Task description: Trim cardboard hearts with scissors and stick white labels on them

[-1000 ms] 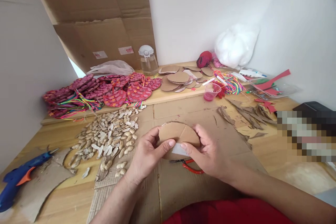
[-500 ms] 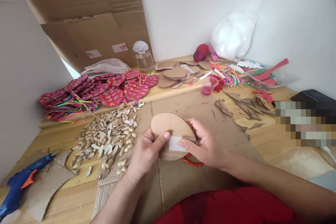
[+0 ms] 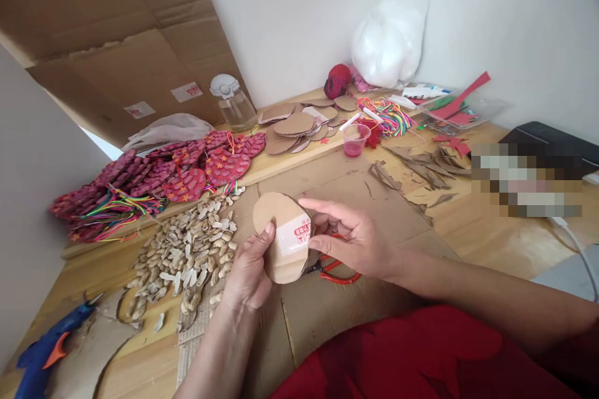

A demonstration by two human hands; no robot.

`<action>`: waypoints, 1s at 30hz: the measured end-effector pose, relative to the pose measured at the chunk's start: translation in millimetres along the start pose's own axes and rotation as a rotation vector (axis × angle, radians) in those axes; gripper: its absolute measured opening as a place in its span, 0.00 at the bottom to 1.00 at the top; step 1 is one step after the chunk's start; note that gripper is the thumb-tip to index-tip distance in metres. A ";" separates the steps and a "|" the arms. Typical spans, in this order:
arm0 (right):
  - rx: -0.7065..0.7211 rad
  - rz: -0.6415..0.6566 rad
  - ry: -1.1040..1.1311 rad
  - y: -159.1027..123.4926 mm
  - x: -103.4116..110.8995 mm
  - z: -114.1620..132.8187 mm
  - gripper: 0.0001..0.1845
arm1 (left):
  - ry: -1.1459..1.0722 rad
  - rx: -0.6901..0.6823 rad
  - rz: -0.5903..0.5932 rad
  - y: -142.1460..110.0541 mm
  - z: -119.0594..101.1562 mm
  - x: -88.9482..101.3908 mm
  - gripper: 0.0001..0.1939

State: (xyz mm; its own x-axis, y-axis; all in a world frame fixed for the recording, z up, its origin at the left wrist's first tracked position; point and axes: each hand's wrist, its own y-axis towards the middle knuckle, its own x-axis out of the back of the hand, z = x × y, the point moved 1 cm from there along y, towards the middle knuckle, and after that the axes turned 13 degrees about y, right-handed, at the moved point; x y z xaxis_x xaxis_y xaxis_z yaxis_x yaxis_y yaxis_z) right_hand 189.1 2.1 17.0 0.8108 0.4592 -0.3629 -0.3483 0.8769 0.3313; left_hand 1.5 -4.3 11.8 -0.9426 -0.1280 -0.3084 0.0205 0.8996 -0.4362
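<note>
I hold an oval cardboard piece [image 3: 276, 212] with a white, red-printed label upright in front of me. My left hand [image 3: 248, 274] grips its left edge, thumb pressed on the front. My right hand [image 3: 350, 240] pinches its right edge with thumb and fingers, the index finger stretched along the top. Red-handled scissors [image 3: 334, 269] lie on the flat cardboard sheet [image 3: 374, 199] just beneath my right hand. A heap of peanut shells [image 3: 187, 255] lies just left of my left hand.
A blue glue gun [image 3: 42, 352] rests at the near left. Red decorated ornaments with coloured cords [image 3: 154, 177], stacked cardboard ovals [image 3: 294, 124], a clear bottle [image 3: 231, 103], a pink cup [image 3: 353, 140], cardboard scraps [image 3: 421, 168] and a white bag [image 3: 388, 43] fill the back.
The cardboard piece has been unfolded and turned from lying wide to standing upright, its label now facing me. Both hands shifted a little left. The scissors under it came into view.
</note>
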 end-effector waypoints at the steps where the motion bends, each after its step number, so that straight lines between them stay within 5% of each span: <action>1: -0.006 -0.011 0.000 0.2 0.2 -0.1 0.30 | 0.002 -0.010 0.013 0.2 0.6 0.1 0.24; 13: -0.112 -0.086 0.066 3.6 1.8 -0.9 0.29 | 0.021 -0.090 0.040 -0.7 -1.3 -3.2 0.29; 30: -0.285 -0.173 0.059 8.1 5.4 -2.7 0.18 | 0.047 -0.294 -0.080 2.3 2.6 0.2 0.24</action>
State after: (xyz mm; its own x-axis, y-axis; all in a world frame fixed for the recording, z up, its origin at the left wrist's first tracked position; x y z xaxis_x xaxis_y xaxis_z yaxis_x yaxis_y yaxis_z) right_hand 189.4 12.1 15.4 0.8437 0.3006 -0.4448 -0.3325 0.9431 0.0067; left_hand 2.2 -3.4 8.6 -0.9520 -0.1898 -0.2402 -0.1451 0.9706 -0.1919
